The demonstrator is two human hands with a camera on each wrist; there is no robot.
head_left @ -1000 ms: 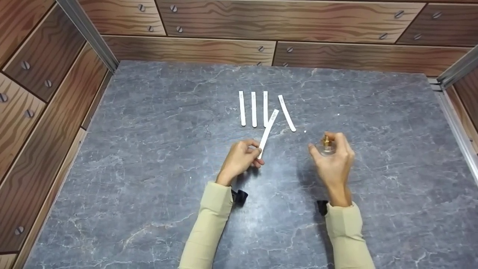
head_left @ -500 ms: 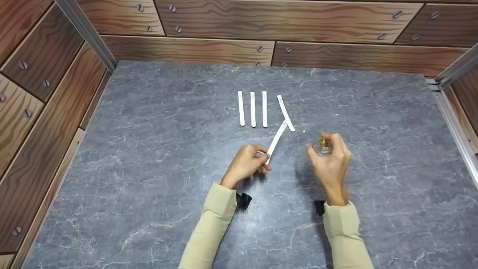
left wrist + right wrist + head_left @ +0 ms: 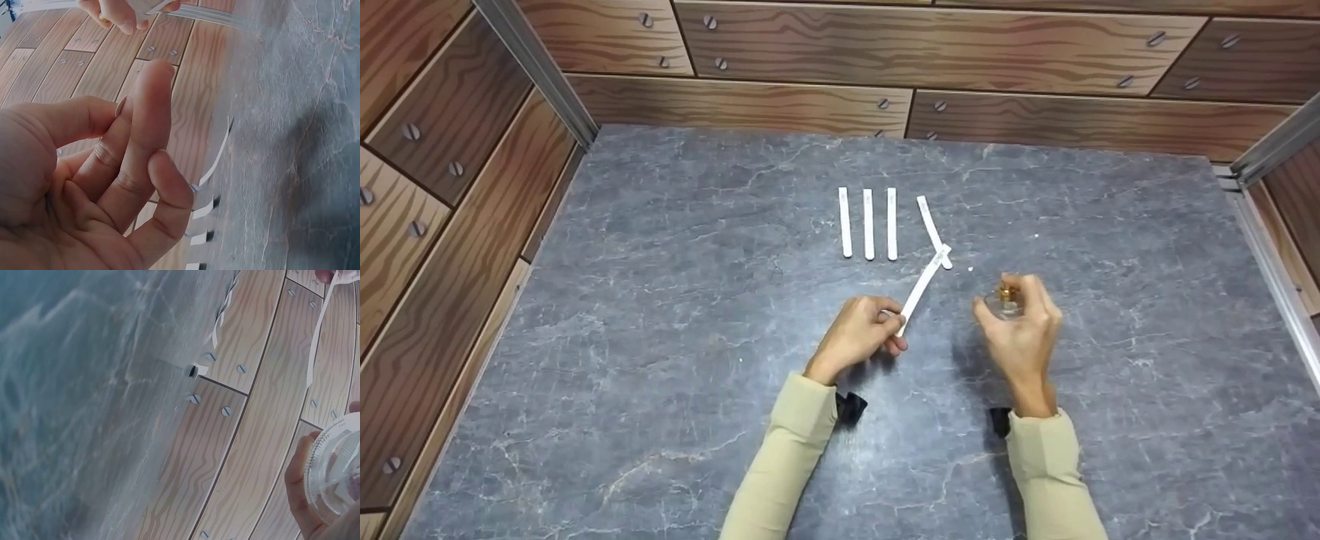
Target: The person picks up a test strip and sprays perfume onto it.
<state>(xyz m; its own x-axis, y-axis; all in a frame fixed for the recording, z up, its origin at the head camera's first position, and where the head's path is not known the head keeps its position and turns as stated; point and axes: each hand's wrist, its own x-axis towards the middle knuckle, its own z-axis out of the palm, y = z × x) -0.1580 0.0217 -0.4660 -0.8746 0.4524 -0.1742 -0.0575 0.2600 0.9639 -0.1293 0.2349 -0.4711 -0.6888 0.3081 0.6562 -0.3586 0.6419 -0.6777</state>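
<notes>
My left hand (image 3: 859, 330) pinches the lower end of a white paper tester strip (image 3: 924, 289) between thumb and fingers. The strip's printed far end points up and right, overlapping a slanted strip (image 3: 928, 219) in the head view. To the right, my right hand (image 3: 1024, 334) grips a small clear glass perfume bottle (image 3: 1006, 302) with a gold spray top, its index finger at the top. Seen from the right wrist, the bottle's round ribbed base (image 3: 323, 464) faces the camera, and the held strip (image 3: 315, 349) hangs apart from it.
Three parallel white strips (image 3: 868, 225) lie on the grey marbled table (image 3: 660, 300), left of the slanted one. Tiny white specks dot the surface near the bottle. Wood-patterned panels (image 3: 795, 45) and metal rails (image 3: 540, 75) border the table.
My left hand has shifted right and slightly nearer, carrying the strip's far end from the parallel strips to over the slanted one. My right hand has drifted slightly left with the bottle.
</notes>
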